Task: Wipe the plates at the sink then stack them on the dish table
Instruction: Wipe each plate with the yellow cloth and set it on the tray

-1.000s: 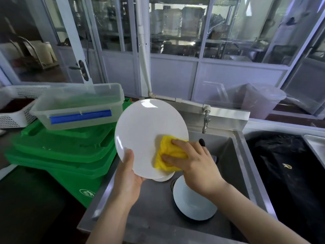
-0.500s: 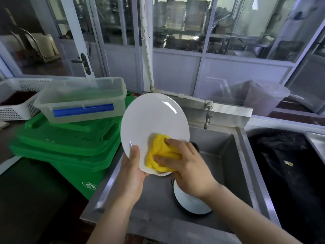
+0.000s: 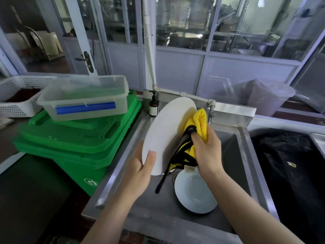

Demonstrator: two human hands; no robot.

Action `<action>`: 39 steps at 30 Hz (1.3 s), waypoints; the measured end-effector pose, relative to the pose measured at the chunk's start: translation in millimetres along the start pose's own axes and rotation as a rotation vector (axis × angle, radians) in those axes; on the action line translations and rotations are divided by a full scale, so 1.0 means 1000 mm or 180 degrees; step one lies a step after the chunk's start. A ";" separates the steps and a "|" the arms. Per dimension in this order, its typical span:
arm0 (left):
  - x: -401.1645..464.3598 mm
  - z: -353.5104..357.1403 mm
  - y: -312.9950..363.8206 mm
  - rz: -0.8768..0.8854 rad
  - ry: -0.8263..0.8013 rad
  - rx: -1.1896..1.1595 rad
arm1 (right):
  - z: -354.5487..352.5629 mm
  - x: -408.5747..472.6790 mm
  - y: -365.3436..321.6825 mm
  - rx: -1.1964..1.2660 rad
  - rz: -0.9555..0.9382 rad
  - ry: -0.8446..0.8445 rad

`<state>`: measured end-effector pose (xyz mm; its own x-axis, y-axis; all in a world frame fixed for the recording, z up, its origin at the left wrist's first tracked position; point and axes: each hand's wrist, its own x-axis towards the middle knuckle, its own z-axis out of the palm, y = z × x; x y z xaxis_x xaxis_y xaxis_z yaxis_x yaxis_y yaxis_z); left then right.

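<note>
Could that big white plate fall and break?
Maybe. The left hand grips the plate only at its lower rim, tilted over the sink; if it slips, it could hit the plate in the sink. The yellow cloth in the right hand has a dangling black edge that could snag.

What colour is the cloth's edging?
Black trim on a yellow cloth, clearest in the head view.

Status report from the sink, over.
Left hand holds white plate tilted over sink. Right hand grips yellow cloth against it. Nothing blocking.
</note>
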<state>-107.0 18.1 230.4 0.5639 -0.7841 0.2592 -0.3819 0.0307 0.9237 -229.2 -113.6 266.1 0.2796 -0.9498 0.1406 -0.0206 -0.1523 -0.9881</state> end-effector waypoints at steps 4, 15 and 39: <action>-0.004 -0.002 -0.009 0.0055 -0.0270 0.0665 | 0.002 0.001 -0.007 0.1368 0.0774 -0.0139; 0.004 -0.020 -0.026 0.0962 -0.0370 0.1417 | -0.020 -0.002 -0.019 0.2271 0.1972 -0.0947; 0.016 -0.005 0.006 -0.1150 0.0056 -0.3313 | -0.035 0.020 0.007 -0.0132 -0.0674 -0.0231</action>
<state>-96.8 8.2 241.8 0.5316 -0.8434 -0.0778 0.6067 0.3151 0.7298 -257.9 -142.9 264.5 0.3503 -0.8734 0.3384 0.0069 -0.3589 -0.9334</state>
